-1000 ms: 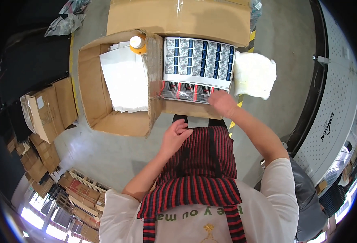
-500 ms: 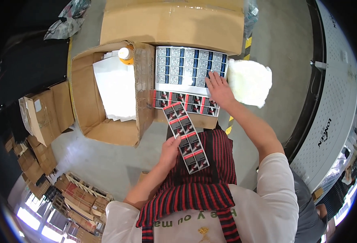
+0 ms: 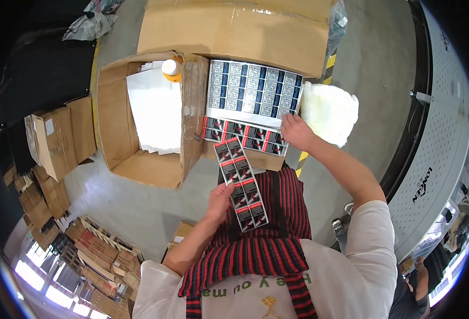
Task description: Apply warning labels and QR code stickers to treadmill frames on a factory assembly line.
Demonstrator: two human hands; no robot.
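Note:
A narrow sheet of black, red and white labels [image 3: 242, 183], two columns wide, tilts in front of my apron. My left hand [image 3: 221, 199] grips it by its left edge, thumb on top. In the cardboard box beyond lies a white sheet of blue labels with square codes [image 3: 253, 90]. Below its front edge shows another black and red label sheet [image 3: 245, 134], partly covered. My right hand [image 3: 297, 132] is at the near right corner of the blue label sheet, fingers drawn together and seemingly pinching it.
An open carton [image 3: 112, 159] to the left holds white paper sheets [image 3: 157, 111] and an orange bottle with a white cap [image 3: 171, 68]. A large cardboard flap [image 3: 234, 32] spans the far side. A white padded bundle [image 3: 331, 114] sits right. Another person's arm [image 3: 421, 279] shows far right.
My right hand has drawn back from lying spread on the blue labels to that sheet's near right corner, its fingers now curled. The left hand keeps its strip, turned slightly more upright.

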